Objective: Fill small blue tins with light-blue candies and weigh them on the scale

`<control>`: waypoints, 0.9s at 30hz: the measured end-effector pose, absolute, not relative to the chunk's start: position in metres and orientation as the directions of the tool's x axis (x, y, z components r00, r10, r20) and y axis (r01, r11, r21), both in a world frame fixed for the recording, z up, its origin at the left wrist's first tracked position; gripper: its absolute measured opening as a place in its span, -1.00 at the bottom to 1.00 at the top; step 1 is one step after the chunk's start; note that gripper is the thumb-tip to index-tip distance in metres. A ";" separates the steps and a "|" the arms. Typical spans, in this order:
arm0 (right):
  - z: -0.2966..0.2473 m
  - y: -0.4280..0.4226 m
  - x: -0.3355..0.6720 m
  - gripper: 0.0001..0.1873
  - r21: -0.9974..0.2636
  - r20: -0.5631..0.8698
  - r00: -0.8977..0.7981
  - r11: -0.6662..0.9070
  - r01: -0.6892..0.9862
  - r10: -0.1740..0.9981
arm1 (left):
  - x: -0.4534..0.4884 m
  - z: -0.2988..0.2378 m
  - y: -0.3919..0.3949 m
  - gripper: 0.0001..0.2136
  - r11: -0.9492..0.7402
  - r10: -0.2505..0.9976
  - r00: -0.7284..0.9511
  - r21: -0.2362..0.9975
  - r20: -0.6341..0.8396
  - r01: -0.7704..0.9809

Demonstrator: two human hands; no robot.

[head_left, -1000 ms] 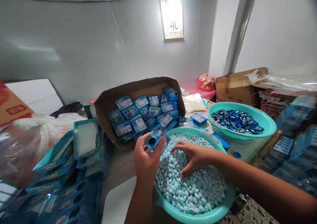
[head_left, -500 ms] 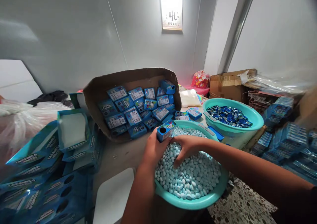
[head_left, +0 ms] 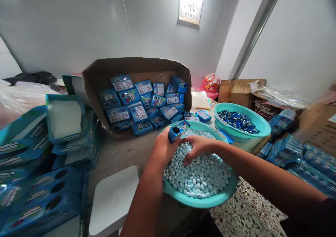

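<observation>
My left hand (head_left: 163, 149) grips a small blue candy box (head_left: 179, 130), tilted so that a round dark hole in its end shows. The box is over the far left part of a turquoise basin (head_left: 199, 202) filled with pale blue candies (head_left: 201, 176). Beside the box, my right hand (head_left: 201, 146) rests on the candies. Its thumb dips among them, apart from the curved fingers, whose tips are near the box and partly hidden.
Behind stands a brown carton (head_left: 136, 65) of blue candy boxes. A second basin (head_left: 243, 135) on the right holds shiny blue caps. Open display boxes (head_left: 65, 118) are stacked at left, near a white flat-topped object (head_left: 115, 198). Wrapped blue packs (head_left: 283, 149) are stacked far right.
The camera view has shifted slightly, so the basin and carton appear a little higher. My left hand still grips the candy box, and my right hand stays at the candies with little change.
</observation>
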State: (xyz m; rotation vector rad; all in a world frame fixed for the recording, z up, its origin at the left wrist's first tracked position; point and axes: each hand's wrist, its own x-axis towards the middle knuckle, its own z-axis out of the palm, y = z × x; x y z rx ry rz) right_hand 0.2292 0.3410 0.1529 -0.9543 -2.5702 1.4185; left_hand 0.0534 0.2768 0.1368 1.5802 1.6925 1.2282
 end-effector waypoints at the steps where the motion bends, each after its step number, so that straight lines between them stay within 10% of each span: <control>1: 0.152 0.341 0.229 -0.19 -0.814 -0.267 -0.801 0.320 0.485 0.536 | 0.053 0.136 0.277 -0.68 -0.093 0.960 -0.185 0.865 0.208 0.493; 12: 0.138 0.338 0.227 -0.46 -0.833 -0.535 -0.649 -0.465 0.299 0.541 | 0.055 0.128 0.278 -0.60 -0.081 0.954 -0.211 0.860 0.214 0.505; 27: 0.148 0.334 0.229 -0.67 -0.851 -0.434 -0.570 -0.526 0.003 0.698 | 0.060 0.130 0.271 -0.51 -0.014 0.940 -0.273 0.820 0.206 0.572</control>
